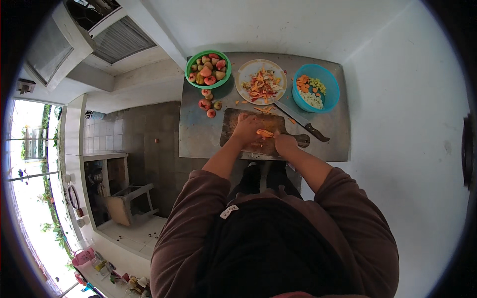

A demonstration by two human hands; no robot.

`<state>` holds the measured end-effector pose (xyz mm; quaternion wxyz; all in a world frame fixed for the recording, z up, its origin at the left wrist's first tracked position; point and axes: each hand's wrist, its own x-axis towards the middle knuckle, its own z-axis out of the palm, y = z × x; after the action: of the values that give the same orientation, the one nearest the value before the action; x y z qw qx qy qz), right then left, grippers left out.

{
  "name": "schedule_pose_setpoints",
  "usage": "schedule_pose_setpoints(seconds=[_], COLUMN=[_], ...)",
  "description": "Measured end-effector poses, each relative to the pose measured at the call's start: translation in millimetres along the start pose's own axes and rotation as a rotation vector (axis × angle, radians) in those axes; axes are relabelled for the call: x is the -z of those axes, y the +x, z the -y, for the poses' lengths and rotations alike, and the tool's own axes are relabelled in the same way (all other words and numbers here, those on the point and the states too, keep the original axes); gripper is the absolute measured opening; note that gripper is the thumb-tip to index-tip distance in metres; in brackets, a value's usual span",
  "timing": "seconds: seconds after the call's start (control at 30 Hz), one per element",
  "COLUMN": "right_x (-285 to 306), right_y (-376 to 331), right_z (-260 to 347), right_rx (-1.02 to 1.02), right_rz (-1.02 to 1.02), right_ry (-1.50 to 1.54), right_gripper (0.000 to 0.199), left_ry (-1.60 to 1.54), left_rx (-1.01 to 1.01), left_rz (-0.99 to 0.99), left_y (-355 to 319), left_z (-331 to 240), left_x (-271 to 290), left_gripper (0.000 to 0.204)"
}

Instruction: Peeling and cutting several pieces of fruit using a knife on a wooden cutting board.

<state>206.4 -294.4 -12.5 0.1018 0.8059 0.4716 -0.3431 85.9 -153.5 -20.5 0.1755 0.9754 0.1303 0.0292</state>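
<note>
Over the dark wooden cutting board (229, 130) my left hand (248, 130) is bent down, its fingers closed around orange carrot pieces (265, 133). My right hand (285, 144) is curled into a fist close to the board's handle (301, 140), just right of the carrot pieces. Whatever its fingers grip is hidden from above. A large knife (301, 121) with a dark handle lies diagonally behind the board, apart from both hands. Orange scraps (265, 109) are scattered along the board's far edge.
The metal table (198, 139) also bears a green basket (188, 70) of reddish fruit, several loose fruits (204, 104), a plate (242, 89) of peelings, and a blue bowl (334, 89) with chopped vegetables in separate heaps. White walls (397, 109) bound the back and right. A chair (119, 211) stands left.
</note>
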Motion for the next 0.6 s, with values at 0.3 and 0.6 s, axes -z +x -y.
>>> schedule_pose_setpoints(seconds=[0.3,0.6], right_x=[7.2,19.6], right_y=[0.4,-6.2], right_z=[-14.6,-27.5], right_rx=[0.103,0.327], right_rz=[0.015,-0.072], right_ry=[0.039,0.311], right_gripper=[0.035,0.033], left_ry=[0.124,0.062], left_rx=[-0.068,-0.268], left_rz=[0.074,-0.108], left_y=[-7.8,-10.3], left_z=[-1.6,-7.9], left_x=[9.1,19.4], left_gripper=[0.032,0.033])
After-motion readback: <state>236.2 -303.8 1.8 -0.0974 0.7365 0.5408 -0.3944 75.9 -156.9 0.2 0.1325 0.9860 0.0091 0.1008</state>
